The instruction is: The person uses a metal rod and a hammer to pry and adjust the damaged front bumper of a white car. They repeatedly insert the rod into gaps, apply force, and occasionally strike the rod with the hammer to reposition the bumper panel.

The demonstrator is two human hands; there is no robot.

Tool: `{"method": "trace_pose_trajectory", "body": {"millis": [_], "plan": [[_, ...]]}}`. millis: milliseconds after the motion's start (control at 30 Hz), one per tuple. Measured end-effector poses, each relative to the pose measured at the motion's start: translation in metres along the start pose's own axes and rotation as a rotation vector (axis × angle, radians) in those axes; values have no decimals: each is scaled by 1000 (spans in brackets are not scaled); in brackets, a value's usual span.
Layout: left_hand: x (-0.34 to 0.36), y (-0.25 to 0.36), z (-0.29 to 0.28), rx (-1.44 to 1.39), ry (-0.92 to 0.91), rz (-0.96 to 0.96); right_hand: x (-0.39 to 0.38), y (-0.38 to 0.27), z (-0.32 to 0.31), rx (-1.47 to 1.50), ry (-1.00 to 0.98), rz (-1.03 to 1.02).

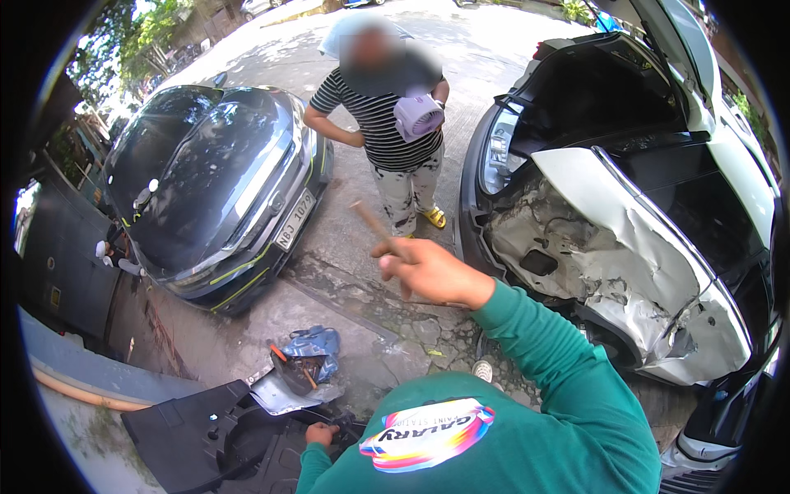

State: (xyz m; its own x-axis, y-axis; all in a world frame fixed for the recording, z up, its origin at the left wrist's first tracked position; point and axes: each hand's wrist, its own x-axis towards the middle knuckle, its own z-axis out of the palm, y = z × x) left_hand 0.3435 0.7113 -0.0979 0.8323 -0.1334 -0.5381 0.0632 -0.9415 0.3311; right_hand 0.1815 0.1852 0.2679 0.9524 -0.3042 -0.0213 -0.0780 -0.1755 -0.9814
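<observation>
"Right hand (436,270) and left hand (321,434) apart?"

"Yes: right closed round a brown wooden stick (371,221), left of the dented white metal car (629,226); other farther left, at a moulded black plastic panel (185,436), grip unclear."

"Room?"

"Grey concrete strip (346,251) left of the car's front edge, striped-shirted person (385,152) standing there."

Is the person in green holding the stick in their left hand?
No, the raised right hand grips the stick, while the left hand is down low.
</observation>
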Motion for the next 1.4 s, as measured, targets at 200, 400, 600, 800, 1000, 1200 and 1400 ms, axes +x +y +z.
{"method": "trace_pose_trajectory", "body": {"millis": [200, 400, 600, 800, 1000, 1200, 1400], "plan": [[-9, -49, 1, 81, -91, -11, -55, 31, -27, 472, 229, 95], [1, -21, -5, 147, -33, -51, -94, 84, -19, 443, 205, 192], [-37, -13, -15, 133, -72, 13, -18, -45, 45, 426, -644, -6], [-57, -41, 3, -41, 75, -8, 43, -219, 132, 410, -1223, -529], [-87, 3, 13, -216, 65, -135, -14, -311, 198, -91, -1411, -701], [-90, -14, 7, -195, 90, -102, -6, -313, 225, 198, -1184, -772], [-93, -24, 23, -140, 43, -119, -46, -290, 264, -41, -1520, -987]]}}
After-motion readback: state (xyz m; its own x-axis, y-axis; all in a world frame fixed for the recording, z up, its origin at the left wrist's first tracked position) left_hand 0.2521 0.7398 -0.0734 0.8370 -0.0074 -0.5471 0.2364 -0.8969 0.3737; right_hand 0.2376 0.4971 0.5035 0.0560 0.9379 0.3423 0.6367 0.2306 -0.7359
